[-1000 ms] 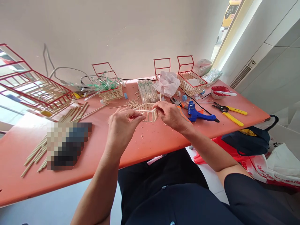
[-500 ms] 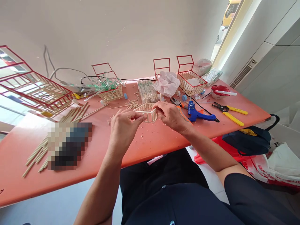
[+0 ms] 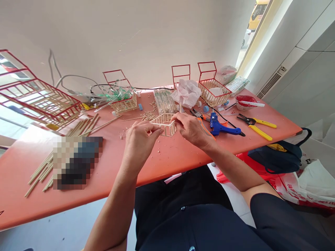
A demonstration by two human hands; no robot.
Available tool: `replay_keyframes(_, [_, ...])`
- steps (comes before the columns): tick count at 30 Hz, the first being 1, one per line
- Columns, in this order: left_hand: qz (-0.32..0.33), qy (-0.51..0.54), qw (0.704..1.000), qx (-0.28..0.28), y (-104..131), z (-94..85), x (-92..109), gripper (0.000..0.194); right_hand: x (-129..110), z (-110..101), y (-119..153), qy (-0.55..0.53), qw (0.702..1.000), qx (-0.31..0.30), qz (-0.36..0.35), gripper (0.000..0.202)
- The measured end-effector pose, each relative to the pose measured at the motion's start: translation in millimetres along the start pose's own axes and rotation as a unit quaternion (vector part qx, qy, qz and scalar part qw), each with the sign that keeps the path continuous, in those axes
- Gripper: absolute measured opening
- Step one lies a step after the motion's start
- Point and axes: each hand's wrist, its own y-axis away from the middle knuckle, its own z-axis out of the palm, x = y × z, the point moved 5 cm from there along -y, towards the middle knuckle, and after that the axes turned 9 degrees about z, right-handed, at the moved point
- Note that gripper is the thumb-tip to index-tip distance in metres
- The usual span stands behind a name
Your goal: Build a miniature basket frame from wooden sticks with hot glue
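A small, unpainted basket frame of thin wooden sticks is between my two hands, above the front half of the table. My left hand is closed, thumb and forefinger pinching the frame's near left corner. At the upper right corner, my right hand grips the frame with bent fingers, beside an upright stick. My fingers cover parts of both corners. A blue glue gun lies just right of my right hand.
Wooden sticks and a pixelated dark object lie left. Red-rimmed stick baskets stand along the wall. Yellow-handled pliers, a red-stained bowl and crumpled tissue are on the orange-red table.
My left hand has shifted very slightly to the right. Both hands keep their hold on the basket frame, and the other things lie as before.
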Motion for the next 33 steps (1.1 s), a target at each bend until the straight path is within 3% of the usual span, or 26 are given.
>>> replay_keyframes(11, [0.016, -0.002, 1.000, 0.013, 2, -0.9, 1, 0.014, -2, -1, 0, -0.014, 1.000, -0.001, 0.004, 0.020])
replay_keyframes(16, [0.029, 0.007, 0.999, 0.038, 8, -14.7, 2, 0.009, -2, -6, -1, -0.011, 1.000, 0.019, 0.016, 0.020])
replay_keyframes(19, [-0.003, 0.026, 0.998, 0.054, 11, -25.8, -4, 0.020, -2, -9, -2, -0.025, 0.999, 0.027, 0.018, 0.019])
replay_keyframes(24, [-0.058, 0.116, 0.981, 0.141, 17, -46.8, -19, 0.038, 2, -11, -4, -0.092, 0.995, 0.005, 0.033, 0.019])
replay_keyframes(29, [-0.059, 0.144, 0.949, 0.275, 32, -69.7, -24, 0.020, 6, -11, -4, -0.145, 0.988, -0.008, 0.057, 0.024])
replay_keyframes(33, [-0.062, 0.131, 0.950, 0.277, 40, -64.4, -25, 0.017, 4, -12, -3, -0.138, 0.989, -0.006, 0.056, 0.023])
